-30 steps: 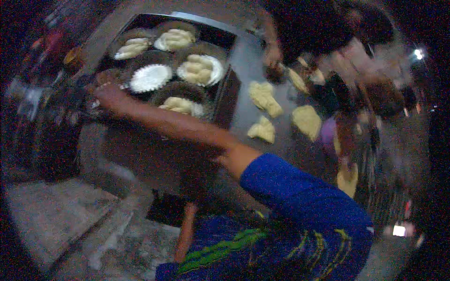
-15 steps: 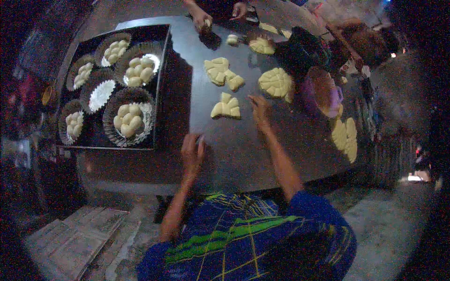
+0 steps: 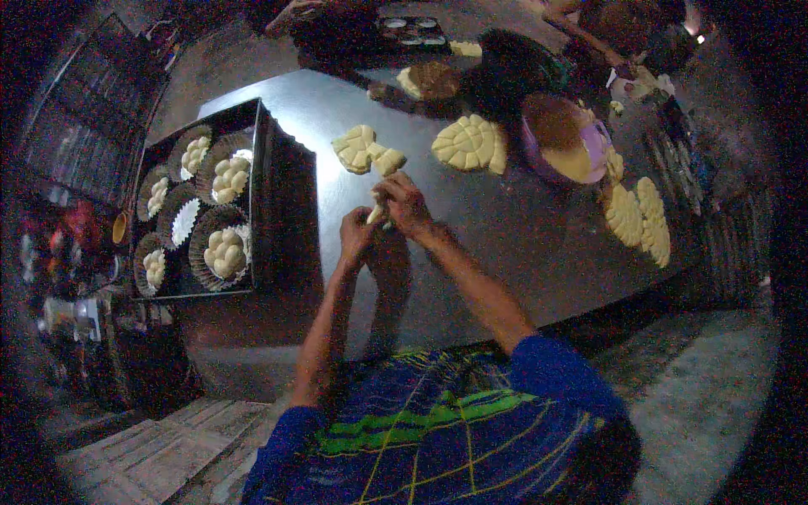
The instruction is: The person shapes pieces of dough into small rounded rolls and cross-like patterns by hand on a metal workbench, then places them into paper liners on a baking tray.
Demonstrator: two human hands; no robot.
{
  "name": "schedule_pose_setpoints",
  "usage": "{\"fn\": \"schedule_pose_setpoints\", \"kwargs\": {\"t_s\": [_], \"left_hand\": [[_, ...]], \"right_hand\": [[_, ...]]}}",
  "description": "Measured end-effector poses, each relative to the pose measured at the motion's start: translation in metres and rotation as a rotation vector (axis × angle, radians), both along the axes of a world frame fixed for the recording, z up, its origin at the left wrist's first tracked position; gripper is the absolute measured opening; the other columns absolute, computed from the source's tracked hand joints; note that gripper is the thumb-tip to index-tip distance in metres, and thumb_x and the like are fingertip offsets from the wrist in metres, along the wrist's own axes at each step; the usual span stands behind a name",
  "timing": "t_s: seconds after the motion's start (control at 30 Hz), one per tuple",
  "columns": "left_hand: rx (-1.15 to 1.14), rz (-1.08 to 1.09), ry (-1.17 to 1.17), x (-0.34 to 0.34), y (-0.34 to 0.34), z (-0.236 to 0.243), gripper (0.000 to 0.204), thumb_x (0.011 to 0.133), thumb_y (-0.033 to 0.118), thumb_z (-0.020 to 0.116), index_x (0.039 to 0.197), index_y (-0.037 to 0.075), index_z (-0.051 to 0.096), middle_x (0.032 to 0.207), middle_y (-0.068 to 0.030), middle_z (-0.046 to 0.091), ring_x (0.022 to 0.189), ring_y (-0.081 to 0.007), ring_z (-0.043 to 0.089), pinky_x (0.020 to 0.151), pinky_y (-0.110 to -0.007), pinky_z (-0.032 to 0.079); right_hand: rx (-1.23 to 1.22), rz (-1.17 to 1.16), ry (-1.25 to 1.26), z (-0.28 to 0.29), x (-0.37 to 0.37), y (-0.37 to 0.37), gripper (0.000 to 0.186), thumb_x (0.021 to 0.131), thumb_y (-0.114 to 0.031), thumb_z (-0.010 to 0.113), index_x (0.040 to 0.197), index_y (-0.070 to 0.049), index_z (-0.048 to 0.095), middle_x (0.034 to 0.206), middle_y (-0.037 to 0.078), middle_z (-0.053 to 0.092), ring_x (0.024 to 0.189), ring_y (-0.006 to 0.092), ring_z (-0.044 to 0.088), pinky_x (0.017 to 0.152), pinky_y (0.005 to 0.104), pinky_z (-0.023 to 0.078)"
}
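Observation:
Over the middle of the table, my left hand [image 3: 357, 236] and my right hand [image 3: 405, 204] meet with fingers closed on pale dough pieces [image 3: 376, 215]. The dough is partly covered by my fingers, so its exact shape is hard to tell. Just beyond my right hand lies a scored portion of flattened dough [image 3: 357, 151], part of it split off at its right end. To its right rests a larger scored dough round [image 3: 467, 145]. At the left, a dark tray [image 3: 194, 296] carries fluted paper cups, most with clustered dough balls [image 3: 225, 253]; one cup [image 3: 185, 220] shows only its pale bottom.
A purple tub [image 3: 594, 143] stands at the table's right side, with more scored dough slabs [image 3: 624, 216] nearer me. Another person's hand [image 3: 296, 12] shows at the far edge, near a dark tray of cups [image 3: 412, 32]. More dough [image 3: 425, 81] lies in shadow there.
My hands have come together, and the small dough portion that lay between them has been lifted off the table into them. The other person's hands have drawn back. My view has shifted.

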State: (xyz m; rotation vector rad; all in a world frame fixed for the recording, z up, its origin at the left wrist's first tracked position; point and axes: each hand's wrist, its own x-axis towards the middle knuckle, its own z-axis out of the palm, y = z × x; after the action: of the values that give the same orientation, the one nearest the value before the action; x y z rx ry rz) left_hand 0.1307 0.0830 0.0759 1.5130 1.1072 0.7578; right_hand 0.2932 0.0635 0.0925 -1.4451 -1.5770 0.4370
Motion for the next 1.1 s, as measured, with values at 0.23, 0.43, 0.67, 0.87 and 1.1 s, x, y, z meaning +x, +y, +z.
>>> {"fn": "schedule_pose_setpoints", "kwargs": {"t_s": [0.23, 0.43, 0.67, 0.87, 1.1], "left_hand": [[0.091, -0.165, -0.171, 0.003, -0.095, 0.064, 0.029, 0.082, 0.014, 0.074, 0.103, 0.004, 0.057, 0.107, -0.004, 0.06, 0.099, -0.0133, 0.057, 0.08, -0.028, 0.047], [-0.481, -0.253, -0.218, 0.014, -0.151, -0.006, 0.046, 0.082, 0.018, 0.077, 0.119, 0.006, 0.053, 0.114, -0.0048, 0.061, 0.102, -0.0133, 0.057, 0.086, -0.03, 0.047], [-0.479, -0.559, 0.0, 0.037, -0.144, 0.065, 0.018, 0.086, 0.016, 0.071, 0.098, 0.003, 0.069, 0.085, 0.0007, 0.068, 0.078, -0.0102, 0.061, 0.069, -0.025, 0.049], [-0.519, -0.42, -0.13, 0.027, -0.144, 0.015, 0.024, 0.09, 0.023, 0.066, 0.103, 0.003, 0.066, 0.091, -0.0023, 0.067, 0.078, -0.0119, 0.062, 0.067, -0.025, 0.049], [-0.463, -0.627, 0.027, 0.076, -0.126, 0.057, 0.051, 0.089, 0.029, 0.067, 0.132, 0.006, 0.054, 0.092, -0.0073, 0.067, 0.082, -0.0193, 0.064, 0.075, -0.034, 0.053]], "right_hand": [[0.127, -0.224, 0.097, 0.093, 0.001, -0.134, 0.034, 0.079, 0.004, 0.065, 0.11, -0.011, 0.068, 0.106, 0.008, 0.066, 0.1, 0.0233, 0.064, 0.087, 0.0339, 0.052], [-0.202, -0.088, 0.202, 0.082, 0.023, -0.176, 0.051, 0.075, -0.004, 0.073, 0.124, -0.012, 0.064, 0.102, 0.01, 0.066, 0.091, 0.0223, 0.065, 0.082, 0.0328, 0.054], [-0.333, -0.158, 0.553, 0.077, 0.073, -0.218, 0.042, 0.081, -0.006, 0.074, 0.122, -0.007, 0.065, 0.104, 0.005, 0.067, 0.095, 0.0129, 0.063, 0.082, 0.0285, 0.054], [-0.077, -0.596, 0.646, 0.11, 0.131, -0.246, 0.031, 0.089, -0.017, 0.069, 0.117, -0.003, 0.066, 0.102, 0.007, 0.07, 0.091, 0.0142, 0.065, 0.083, 0.0278, 0.052], [-0.212, -0.744, -0.082, -0.056, 0.188, -0.274, 0.031, 0.088, -0.007, 0.066, 0.118, -0.002, 0.062, 0.118, 0.012, 0.06, 0.106, 0.0223, 0.059, 0.084, 0.0332, 0.052]]}}
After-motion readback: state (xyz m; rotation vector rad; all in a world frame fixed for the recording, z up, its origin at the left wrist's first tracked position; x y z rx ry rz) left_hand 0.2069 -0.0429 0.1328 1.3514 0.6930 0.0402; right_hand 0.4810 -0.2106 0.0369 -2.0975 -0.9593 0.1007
